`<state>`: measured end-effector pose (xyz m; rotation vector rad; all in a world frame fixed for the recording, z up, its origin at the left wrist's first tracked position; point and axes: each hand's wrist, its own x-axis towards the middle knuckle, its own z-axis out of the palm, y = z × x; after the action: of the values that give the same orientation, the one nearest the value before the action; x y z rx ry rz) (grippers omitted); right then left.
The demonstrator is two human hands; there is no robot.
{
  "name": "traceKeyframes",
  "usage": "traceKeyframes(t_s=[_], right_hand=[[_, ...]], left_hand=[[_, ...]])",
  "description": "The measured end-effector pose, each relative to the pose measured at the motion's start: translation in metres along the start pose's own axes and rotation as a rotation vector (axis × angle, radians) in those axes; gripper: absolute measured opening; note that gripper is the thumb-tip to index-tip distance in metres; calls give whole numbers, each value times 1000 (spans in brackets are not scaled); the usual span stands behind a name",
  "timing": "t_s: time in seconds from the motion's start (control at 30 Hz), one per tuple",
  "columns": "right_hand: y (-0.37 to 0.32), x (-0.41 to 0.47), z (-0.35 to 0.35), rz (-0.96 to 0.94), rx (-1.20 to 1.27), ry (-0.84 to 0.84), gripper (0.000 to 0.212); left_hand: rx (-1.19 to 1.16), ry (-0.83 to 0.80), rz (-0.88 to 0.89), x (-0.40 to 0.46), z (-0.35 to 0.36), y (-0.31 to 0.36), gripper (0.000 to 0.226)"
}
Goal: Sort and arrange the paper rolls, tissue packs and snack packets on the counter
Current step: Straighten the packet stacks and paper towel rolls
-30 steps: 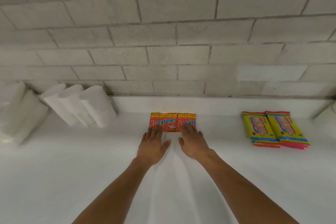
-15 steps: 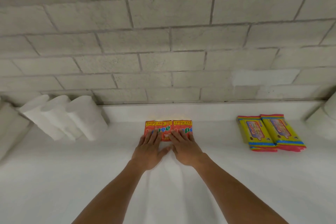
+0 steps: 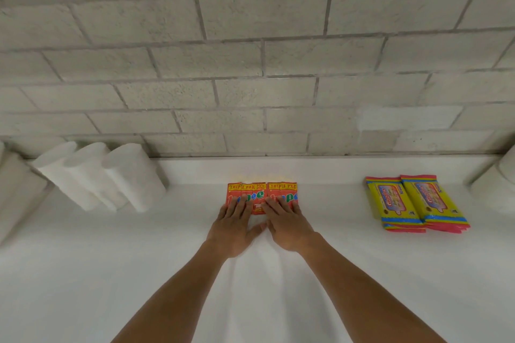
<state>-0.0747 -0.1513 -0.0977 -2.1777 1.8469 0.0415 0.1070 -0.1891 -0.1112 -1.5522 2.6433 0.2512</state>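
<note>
Red snack packets (image 3: 262, 198) lay aligned under both flat hands (image 3: 235, 227) (image 3: 288, 224), neither grip closed; rolls (image 3: 111, 175) left, yellow packs (image 3: 415, 203) right: sorting seemed nearly finished.

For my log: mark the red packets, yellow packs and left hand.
red packets (image 3: 274, 189), head view, top edge.
yellow packs (image 3: 418, 202), head view, seam between them.
left hand (image 3: 232, 227), head view, back.

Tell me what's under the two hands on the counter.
Flat fingers of the left hand and right hand press on the red packets, lying side by side on the white counter. The packets' near edges are covered.
</note>
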Motion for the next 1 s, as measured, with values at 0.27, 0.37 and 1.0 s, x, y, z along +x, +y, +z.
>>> traceKeyframes(t_s=[0.27,0.37,1.0], right_hand=[[17,-8,0,32,5,-7,56],[26,-13,1,45,3,2,56],[82,-44,-4,119,10,-8,56]], left_hand=[[23,-32,0,4,0,14,98],[33,-41,8,6,0,23,98],[-1,-64,35,24,2,86,94]])
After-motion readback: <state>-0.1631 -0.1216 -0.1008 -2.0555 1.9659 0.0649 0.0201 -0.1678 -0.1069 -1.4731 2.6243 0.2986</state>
